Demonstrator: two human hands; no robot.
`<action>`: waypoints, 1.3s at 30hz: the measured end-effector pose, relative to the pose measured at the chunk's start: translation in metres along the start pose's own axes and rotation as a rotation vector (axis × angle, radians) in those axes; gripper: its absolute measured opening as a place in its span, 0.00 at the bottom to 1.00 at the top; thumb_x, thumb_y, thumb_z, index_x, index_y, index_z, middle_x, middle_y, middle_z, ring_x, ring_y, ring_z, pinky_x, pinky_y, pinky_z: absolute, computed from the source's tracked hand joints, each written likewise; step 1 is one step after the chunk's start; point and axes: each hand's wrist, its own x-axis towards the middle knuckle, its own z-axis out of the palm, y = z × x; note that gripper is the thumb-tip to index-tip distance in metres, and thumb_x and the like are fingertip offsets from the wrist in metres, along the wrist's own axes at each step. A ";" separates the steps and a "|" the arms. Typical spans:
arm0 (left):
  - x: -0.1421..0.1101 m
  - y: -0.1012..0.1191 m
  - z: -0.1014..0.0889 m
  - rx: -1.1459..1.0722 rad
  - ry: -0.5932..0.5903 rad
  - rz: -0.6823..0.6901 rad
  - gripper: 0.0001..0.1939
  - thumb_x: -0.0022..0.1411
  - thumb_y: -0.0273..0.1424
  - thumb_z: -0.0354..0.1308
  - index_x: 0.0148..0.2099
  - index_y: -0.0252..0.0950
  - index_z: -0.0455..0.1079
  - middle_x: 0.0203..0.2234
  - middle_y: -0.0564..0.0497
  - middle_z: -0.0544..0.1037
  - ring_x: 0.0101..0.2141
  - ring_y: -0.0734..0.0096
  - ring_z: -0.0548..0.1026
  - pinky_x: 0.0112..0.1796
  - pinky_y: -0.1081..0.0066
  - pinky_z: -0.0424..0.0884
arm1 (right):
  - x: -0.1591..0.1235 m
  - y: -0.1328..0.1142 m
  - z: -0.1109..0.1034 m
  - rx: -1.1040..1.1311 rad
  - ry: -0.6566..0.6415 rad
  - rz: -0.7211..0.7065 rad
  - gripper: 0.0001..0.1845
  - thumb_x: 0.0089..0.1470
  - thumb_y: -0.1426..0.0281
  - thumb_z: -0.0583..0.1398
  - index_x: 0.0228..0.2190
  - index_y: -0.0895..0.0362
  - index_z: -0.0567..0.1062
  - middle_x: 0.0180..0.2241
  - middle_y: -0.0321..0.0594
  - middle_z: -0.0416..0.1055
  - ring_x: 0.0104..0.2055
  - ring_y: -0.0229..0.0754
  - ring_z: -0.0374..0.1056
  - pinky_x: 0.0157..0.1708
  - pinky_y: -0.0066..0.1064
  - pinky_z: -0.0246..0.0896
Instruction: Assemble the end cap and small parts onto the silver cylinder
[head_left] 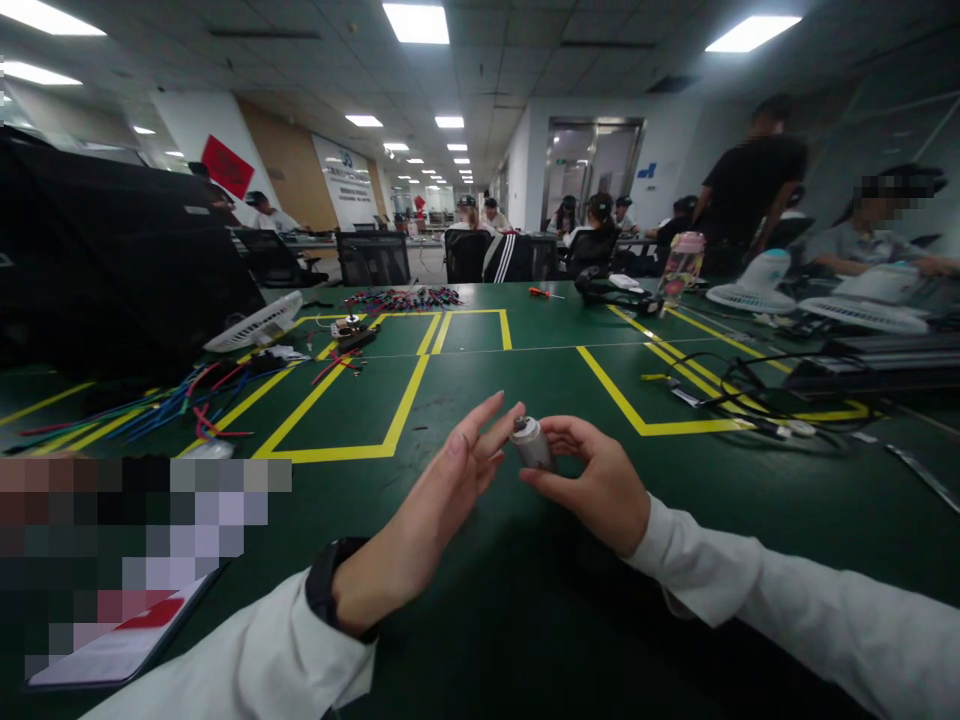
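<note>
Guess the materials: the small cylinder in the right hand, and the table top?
Small cylinder: looks like metal, dull silver-grey with a soft sheen; the end cap is too small to tell. The right hand pinches it; the left hand is open beside it. Table top: probably a matte green mat with yellow lines marked on it.

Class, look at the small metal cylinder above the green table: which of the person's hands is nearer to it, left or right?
Right. The right hand grips the small metal cylinder in its fingertips. The left hand is open beside it, fingers stretched toward it, touching or nearly touching.
</note>
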 end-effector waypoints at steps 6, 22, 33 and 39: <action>-0.009 0.014 0.008 0.184 -0.065 -0.060 0.27 0.66 0.44 0.38 0.64 0.41 0.51 0.61 0.46 0.58 0.62 0.62 0.51 0.60 0.58 0.41 | 0.002 0.005 0.000 -0.028 -0.074 -0.051 0.23 0.39 0.69 0.66 0.40 0.58 0.67 0.40 0.40 0.71 0.42 0.38 0.68 0.46 0.35 0.62; 0.012 -0.014 -0.009 0.682 0.094 0.093 0.13 0.60 0.34 0.54 0.46 0.38 0.71 0.44 0.45 0.74 0.46 0.61 0.71 0.50 0.60 0.62 | 0.005 0.021 0.000 -0.361 -0.179 -0.082 0.23 0.41 0.59 0.65 0.39 0.56 0.69 0.36 0.38 0.70 0.39 0.39 0.66 0.40 0.35 0.58; 0.032 0.003 -0.012 0.870 0.191 0.198 0.10 0.57 0.37 0.57 0.38 0.38 0.74 0.36 0.47 0.75 0.38 0.62 0.71 0.41 0.63 0.65 | 0.004 0.017 -0.003 -0.463 -0.211 -0.080 0.22 0.42 0.59 0.63 0.39 0.55 0.69 0.36 0.37 0.70 0.39 0.40 0.64 0.41 0.36 0.55; 0.021 -0.003 -0.044 1.122 0.045 0.140 0.09 0.54 0.37 0.60 0.38 0.43 0.77 0.40 0.47 0.72 0.43 0.60 0.69 0.47 0.59 0.61 | 0.003 0.019 -0.006 -0.382 -0.209 -0.088 0.20 0.43 0.63 0.64 0.38 0.57 0.69 0.35 0.38 0.70 0.39 0.38 0.65 0.40 0.33 0.58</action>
